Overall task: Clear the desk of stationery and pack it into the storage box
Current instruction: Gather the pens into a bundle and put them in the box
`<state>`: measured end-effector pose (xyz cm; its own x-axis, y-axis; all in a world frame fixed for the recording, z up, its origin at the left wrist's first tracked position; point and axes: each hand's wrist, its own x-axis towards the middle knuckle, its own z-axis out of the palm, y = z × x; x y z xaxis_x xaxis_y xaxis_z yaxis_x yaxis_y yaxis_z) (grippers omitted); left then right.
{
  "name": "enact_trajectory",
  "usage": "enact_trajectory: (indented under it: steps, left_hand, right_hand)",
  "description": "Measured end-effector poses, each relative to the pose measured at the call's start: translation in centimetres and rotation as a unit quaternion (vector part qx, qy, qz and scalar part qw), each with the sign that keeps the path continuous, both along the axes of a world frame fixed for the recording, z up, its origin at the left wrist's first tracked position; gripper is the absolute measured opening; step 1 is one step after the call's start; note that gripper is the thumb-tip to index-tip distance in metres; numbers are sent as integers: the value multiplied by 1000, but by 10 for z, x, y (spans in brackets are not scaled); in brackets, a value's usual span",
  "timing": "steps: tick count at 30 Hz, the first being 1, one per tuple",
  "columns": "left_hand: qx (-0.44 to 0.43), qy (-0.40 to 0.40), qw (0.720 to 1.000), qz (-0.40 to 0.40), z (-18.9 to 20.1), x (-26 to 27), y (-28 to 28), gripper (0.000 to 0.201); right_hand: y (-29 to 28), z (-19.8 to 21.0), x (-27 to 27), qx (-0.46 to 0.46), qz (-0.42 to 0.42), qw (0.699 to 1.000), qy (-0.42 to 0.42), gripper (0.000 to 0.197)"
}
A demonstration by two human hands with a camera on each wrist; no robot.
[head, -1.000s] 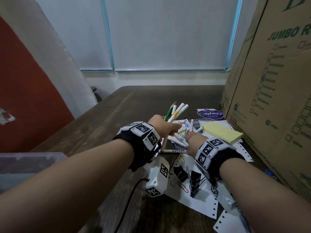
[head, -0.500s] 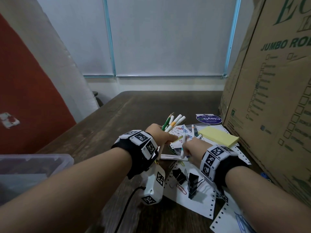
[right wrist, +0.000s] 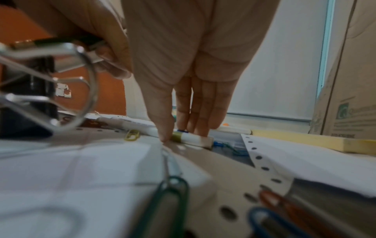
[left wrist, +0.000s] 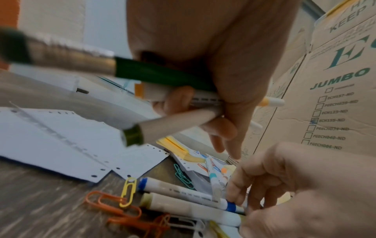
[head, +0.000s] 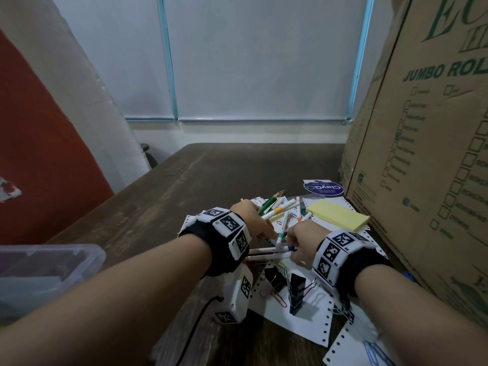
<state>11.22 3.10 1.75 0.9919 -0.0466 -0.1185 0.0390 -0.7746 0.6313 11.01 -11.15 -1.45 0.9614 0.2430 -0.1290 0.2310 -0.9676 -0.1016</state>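
Observation:
My left hand grips a bundle of pens with a green pencil among white markers; the same bundle of pens sticks out both sides of the left hand in the left wrist view. Just right of it, my right hand reaches down to two white markers lying on the desk. In the right wrist view the right hand has thumb and fingers on either side of the olive-banded white marker, pinching it. A clear plastic storage box stands at the left.
A yellow sticky-note pad lies beyond my right hand. Black binder clips and coloured paper clips lie on perforated paper sheets. A tall cardboard box walls the desk's right side.
My left hand has dropped lower and its bundle now lies flatter. My right hand has slid back toward me onto the two white markers on the desk.

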Motion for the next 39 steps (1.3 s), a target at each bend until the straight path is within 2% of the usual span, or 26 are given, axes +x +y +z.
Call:
enact_trajectory:
  steps: [3,6,11,14,16,20,24,28,30,33,35,37,39]
  left_hand:
    - [-4,9,1000,-2,-4,2,1,17]
    - [-6,14,1000,-13,-6,1,2,17]
    - [19,-3,999,-43,-3,-3,0,40]
    - [51,1,996,-74,0,-7,-3,44]
    - [53,-5,996,-75,3,-9,-6,39]
    - [25,-22,998,-54,14,-7,-5,34]
    - [25,-80,996,-10,19,-3,0,31]
    - [-8,-77,996,36,22,3,11,22]
    - [-25,-55,997,54,23,7,19,25]
    - [-19,-5,998,54,26,11,25,32]
    - [-10,12,999,46,26,16,26,35]
    - [-28,15,999,40,24,21,26,35]
    - [-83,24,995,46,20,28,24,31]
  right_hand:
    - [-3,-1,1,7,-4,1000,22,26]
    - [-6,0,-2,-4,9,1000,20,12]
    - [-6,13,-9,11,33,999,31,11]
    - [-6,34,-11,43,32,998,32,26]
    - [-7,47,-11,58,48,997,24,29]
    - [-8,59,-10,223,68,971,44,24]
    - [-9,63,-9,391,52,915,86,9]
    - [-17,68,0,424,22,900,96,24]
    - [-21,66,7,401,-6,911,99,23]
    - [-25,63,16,264,-10,963,53,20]
    - [-22,61,21,176,10,984,13,20]
    - [-14,59,27,100,27,995,-9,23]
    - [-4,56,34,56,39,998,-16,27]
